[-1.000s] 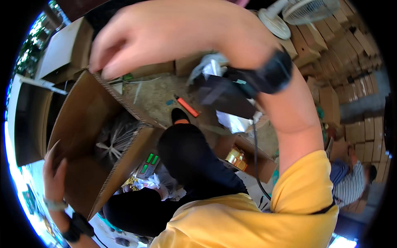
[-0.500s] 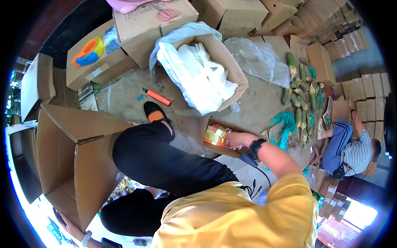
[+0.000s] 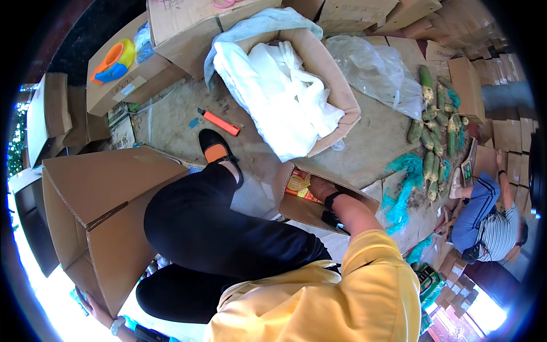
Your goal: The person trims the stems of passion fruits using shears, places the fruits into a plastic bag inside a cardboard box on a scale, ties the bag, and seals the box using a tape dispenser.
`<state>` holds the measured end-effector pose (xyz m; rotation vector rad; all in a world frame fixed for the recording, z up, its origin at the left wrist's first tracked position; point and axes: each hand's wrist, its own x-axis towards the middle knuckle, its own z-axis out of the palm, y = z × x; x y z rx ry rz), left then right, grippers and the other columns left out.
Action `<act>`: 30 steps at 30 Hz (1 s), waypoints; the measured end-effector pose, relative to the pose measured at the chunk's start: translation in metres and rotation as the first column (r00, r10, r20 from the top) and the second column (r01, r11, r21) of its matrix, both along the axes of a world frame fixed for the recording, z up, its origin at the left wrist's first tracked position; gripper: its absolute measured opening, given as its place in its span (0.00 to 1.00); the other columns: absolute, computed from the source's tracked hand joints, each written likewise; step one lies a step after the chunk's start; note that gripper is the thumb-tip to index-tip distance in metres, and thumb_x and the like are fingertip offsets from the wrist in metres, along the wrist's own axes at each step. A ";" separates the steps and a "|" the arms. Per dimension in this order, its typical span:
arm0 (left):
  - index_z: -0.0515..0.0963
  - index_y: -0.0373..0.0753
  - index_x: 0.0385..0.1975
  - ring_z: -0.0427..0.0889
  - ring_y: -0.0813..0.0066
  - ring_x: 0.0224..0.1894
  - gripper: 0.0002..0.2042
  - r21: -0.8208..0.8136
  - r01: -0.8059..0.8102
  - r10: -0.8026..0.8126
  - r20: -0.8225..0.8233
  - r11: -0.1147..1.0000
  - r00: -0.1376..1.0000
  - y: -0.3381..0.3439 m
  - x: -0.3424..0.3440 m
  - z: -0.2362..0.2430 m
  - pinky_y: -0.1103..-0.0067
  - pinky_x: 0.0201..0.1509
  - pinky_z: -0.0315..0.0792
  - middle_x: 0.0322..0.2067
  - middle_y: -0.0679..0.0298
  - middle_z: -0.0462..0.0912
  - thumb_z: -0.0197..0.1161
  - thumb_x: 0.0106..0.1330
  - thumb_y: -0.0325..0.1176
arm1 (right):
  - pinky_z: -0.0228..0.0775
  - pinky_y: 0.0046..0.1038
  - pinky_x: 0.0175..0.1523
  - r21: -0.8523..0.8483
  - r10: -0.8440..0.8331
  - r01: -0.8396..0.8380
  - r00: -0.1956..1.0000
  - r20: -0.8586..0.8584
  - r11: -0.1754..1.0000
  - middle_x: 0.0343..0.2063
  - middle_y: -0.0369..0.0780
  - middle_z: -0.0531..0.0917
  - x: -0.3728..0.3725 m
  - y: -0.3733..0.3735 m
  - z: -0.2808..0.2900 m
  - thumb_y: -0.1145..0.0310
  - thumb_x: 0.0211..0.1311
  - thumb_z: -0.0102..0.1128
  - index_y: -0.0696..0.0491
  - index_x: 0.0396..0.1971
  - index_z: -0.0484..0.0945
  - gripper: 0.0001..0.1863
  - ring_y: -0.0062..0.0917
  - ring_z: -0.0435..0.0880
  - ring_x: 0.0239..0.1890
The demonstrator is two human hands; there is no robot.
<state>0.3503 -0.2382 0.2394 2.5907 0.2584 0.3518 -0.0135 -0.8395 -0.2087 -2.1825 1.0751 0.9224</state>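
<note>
My right hand (image 3: 322, 188) is down inside a narrow cardboard box (image 3: 364, 202) on the floor. It is against a red and yellow packet (image 3: 298, 183) at the box's left end, its fingers hidden from sight. A dark band circles that wrist. At the lower left, my left hand (image 3: 96, 306) lies along the outside edge of a large open carton (image 3: 108, 182), fingers stretched out and partly hidden. This carton stands tilted beside my knee, and the part of its inside that shows is bare cardboard.
An orange utility knife (image 3: 219, 122) lies past my shoe. Beyond it stands a carton lined with white cloth (image 3: 290, 97). Green long vegetables (image 3: 436, 125) and turquoise netting (image 3: 404, 194) lie to the right, near a person in a striped shirt (image 3: 496, 233). A tape dispenser (image 3: 115, 61) sits on a box.
My right hand has sunk deeper into the narrow box, and its wrist is now within the walls. My left hand stays at the large carton's edge. The view has shifted slightly.
</note>
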 end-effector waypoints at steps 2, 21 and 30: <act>0.66 0.46 0.62 0.64 0.60 0.62 0.25 -0.069 -0.025 0.025 -0.001 0.997 1.000 -0.018 -0.009 0.006 0.69 0.65 0.58 0.61 0.55 0.64 0.52 0.67 0.49 | 0.62 0.39 0.62 0.045 0.341 -0.338 0.931 -0.127 0.940 0.57 0.50 0.70 0.003 0.008 -0.017 0.56 0.62 0.49 0.53 0.59 0.64 0.28 0.41 0.70 0.59; 0.63 0.44 0.64 0.62 0.63 0.63 0.24 -0.312 -0.067 0.070 -0.002 0.948 0.998 -0.046 -0.015 0.001 0.70 0.65 0.58 0.64 0.57 0.61 0.50 0.69 0.44 | 0.64 0.38 0.61 0.042 0.153 -0.147 0.969 -0.194 0.988 0.57 0.50 0.71 0.058 -0.001 0.063 0.58 0.60 0.53 0.56 0.58 0.65 0.29 0.40 0.72 0.58; 0.62 0.46 0.64 0.64 0.64 0.63 0.25 -0.293 -0.039 0.044 0.011 0.955 0.999 -0.049 -0.018 0.001 0.74 0.64 0.61 0.62 0.58 0.64 0.51 0.69 0.44 | 0.69 0.44 0.55 -0.055 0.098 -0.121 0.947 -0.306 0.991 0.58 0.48 0.71 0.081 0.018 0.025 0.60 0.59 0.56 0.55 0.56 0.69 0.26 0.40 0.72 0.59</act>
